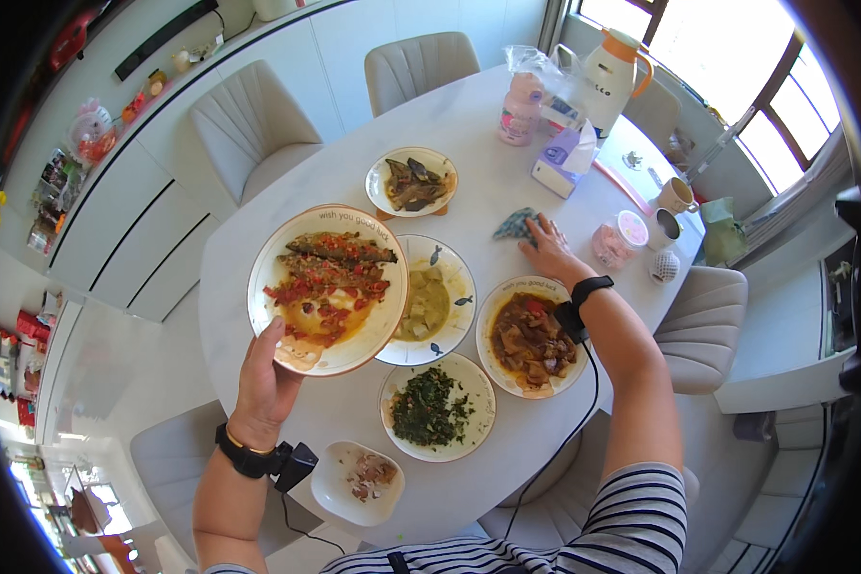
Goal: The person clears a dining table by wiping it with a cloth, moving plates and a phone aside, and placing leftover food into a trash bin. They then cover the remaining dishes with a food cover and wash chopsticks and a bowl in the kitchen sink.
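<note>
My left hand (269, 384) grips the near rim of a round plate of fish with chopped red chili (330, 287), raised over the table and partly covering a bowl of pale green chunks in broth (430, 294). My right hand (551, 247) lies with spread fingers on a crumpled blue-green cloth (514, 224) on the tabletop. Near my right wrist is a bowl of brown stew (531, 341). A plate of chopped dark greens (434, 412), a white dish with scraps (359, 482) and a small plate of dark eggplant-like pieces (410, 181) stand around them.
On the white oval table (301, 168) stand a tissue box (561, 165), a thermos jug (610, 79), a pink bottle (520, 111), a pink-filled jar (619, 240) and mugs (674, 195). Chairs (251, 129) surround it. A black cable (588, 402) runs from my right wrist past the stew bowl.
</note>
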`<state>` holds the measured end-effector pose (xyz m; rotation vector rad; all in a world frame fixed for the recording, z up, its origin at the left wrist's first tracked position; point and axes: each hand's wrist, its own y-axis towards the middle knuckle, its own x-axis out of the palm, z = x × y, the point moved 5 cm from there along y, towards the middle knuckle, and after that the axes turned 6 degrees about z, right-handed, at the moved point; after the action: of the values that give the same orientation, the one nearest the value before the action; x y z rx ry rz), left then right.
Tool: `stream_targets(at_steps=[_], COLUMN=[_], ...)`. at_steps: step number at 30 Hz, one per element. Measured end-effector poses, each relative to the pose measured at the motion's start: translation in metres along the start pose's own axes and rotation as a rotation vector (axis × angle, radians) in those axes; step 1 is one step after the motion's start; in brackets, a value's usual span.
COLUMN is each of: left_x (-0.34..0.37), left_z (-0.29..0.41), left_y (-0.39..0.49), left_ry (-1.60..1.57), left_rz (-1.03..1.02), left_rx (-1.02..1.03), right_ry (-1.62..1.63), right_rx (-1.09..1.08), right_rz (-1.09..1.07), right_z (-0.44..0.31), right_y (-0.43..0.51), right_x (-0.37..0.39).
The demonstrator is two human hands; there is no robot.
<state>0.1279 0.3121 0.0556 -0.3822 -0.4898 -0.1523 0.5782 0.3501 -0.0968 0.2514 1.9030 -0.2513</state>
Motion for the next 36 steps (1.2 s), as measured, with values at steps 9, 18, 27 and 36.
stream_targets(at_steps=[9,18,27,36], left_x=[-0.013,0.040,0.116,0.159], left_z=[-0.011,-0.025,-0.062,-0.119], left_y=[-0.011,0.007,0.069,0.091], left_ry=[0.007,0.059,0.110,0.142], left_rz=[0.055,-0.109,-0.233,-0.222], left_rx=[-0.052,-0.176,-0.229,-0.242], right_ry=[0.004,-0.121,0.065,0.733], right_rx=[-0.030,-0.412,-0.138,0.200], right_rz=[0.057,-0.179,-0.055,-0.107], right_z=[-0.063,-0.035,0.029,-0.014], right_y=[0.065,-0.007,-0.054,-0.087], right_x=[0.028,-0.004,-0.048,-0.125])
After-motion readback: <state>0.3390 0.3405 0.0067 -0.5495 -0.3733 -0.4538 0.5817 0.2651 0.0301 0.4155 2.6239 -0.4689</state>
